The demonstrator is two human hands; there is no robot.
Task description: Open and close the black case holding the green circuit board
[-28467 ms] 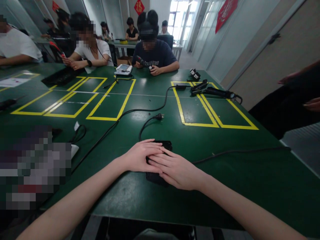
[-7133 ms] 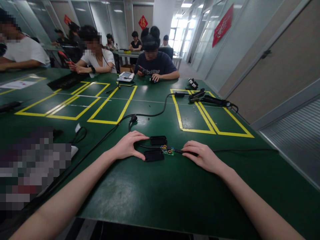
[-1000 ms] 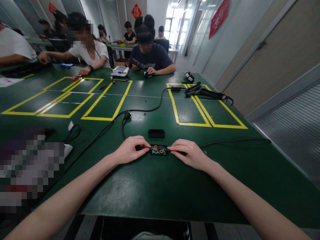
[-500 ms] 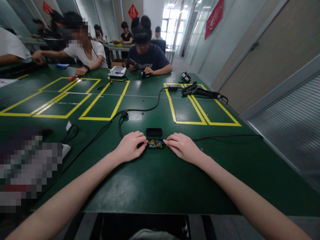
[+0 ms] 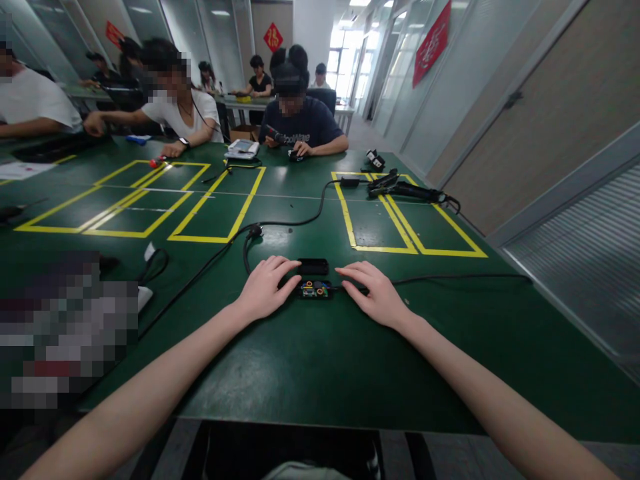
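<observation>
A small circuit board (image 5: 314, 289) with copper coils sits in a black case half on the green table, between my hands. Just beyond it lies the matching black case cover (image 5: 313, 267), its hollow side up. My left hand (image 5: 267, 287) is open at the left end of both parts, thumb near the board and fingers near the cover; whether it touches them I cannot tell. Off to the right, my right hand (image 5: 373, 291) is open too, thumb and fingers apart with nothing between them. A black cable (image 5: 460, 277) runs from behind my right hand toward the right edge.
A black cord (image 5: 210, 250) with a plug (image 5: 255, 231) crosses the table on the left. Yellow tape outlines (image 5: 300, 175) no thing I can name; black tools (image 5: 413, 191) lie at the far right. A white device (image 5: 243, 149) stands near people seated opposite.
Both hands have let go of the ends of the case with the board. Their fingers have spread, and the fingertips have moved up toward the cover. The view has shifted slightly.
</observation>
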